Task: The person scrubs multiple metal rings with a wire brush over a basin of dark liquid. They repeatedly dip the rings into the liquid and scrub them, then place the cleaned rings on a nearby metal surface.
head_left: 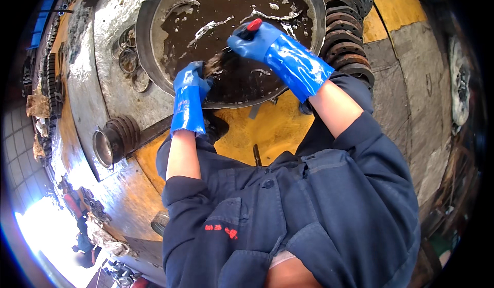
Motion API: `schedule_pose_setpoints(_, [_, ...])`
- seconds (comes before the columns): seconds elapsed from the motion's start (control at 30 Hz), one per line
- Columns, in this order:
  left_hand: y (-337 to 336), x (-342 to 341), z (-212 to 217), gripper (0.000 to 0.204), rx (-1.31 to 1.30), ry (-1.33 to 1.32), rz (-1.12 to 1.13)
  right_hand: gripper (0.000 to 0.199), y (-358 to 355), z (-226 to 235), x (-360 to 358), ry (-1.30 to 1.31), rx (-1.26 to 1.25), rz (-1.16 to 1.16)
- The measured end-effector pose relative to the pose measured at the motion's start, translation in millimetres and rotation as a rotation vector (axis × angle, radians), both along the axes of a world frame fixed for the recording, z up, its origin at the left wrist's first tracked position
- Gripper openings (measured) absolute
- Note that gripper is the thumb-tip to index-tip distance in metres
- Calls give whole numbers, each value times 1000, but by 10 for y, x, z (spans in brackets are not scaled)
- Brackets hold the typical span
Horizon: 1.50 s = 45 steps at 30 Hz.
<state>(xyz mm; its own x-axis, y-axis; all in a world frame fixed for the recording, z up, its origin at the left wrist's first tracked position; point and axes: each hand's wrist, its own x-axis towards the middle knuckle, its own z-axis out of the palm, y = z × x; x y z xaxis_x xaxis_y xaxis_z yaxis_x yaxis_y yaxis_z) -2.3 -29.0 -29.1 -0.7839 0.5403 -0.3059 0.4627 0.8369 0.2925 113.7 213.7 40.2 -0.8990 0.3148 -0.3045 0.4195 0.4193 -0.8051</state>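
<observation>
A wide round metal basin (145, 41) holds dark, murky liquid with pale foam patches. Over its near part my right hand (254, 41), in a long blue rubber glove, is closed around a brush with a red-tipped handle (254, 24). The brownish bristles (214, 64) point down and left, up against my left glove. My left hand (191, 79), gloved the same way, is at the basin's near left rim with its fingers curled inward. Whatever it grips is hidden by the glove and the dark liquid.
Stacked dark, rusty ring-shaped parts (343, 36) stand right of the basin. Thin metal rings (127, 60) lie to its left. A ribbed cylinder (116, 141) rests on its side at the left. Worn yellow floor (252, 133) shows between my legs; grey sheeting (411, 92) covers the right.
</observation>
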Motion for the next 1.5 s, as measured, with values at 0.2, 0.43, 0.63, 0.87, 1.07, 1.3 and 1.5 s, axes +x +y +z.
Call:
schedule_pose_setpoints(0.2, [162,43,243,50,-119,-18,14,33,45,-32,-54,73,-75,-155])
schedule_pose_setpoints(0.43, [158,21,271,64,-187,-36,2,31,-131,-123,45,132,0,-19])
schedule_pose_setpoints(0.63, [110,-25,190,64,-92,14,-30,33,78,-112,-9,88,48,-98])
schedule_pose_setpoints(0.87, [45,-126,2,62,-98,60,-55,28,-100,-162,41,159,-64,0])
schedule_pose_setpoints(1.07, [-6,-123,46,60,-129,18,-1,35,71,-371,-54,137,-127,-172])
schedule_pose_setpoints(1.3, [64,-159,101,57,-208,-33,-19,32,-178,-167,-70,156,-72,15])
schedule_pose_setpoints(1.5, [53,-131,123,62,-325,63,14,47,163,-587,-37,-74,-99,-249])
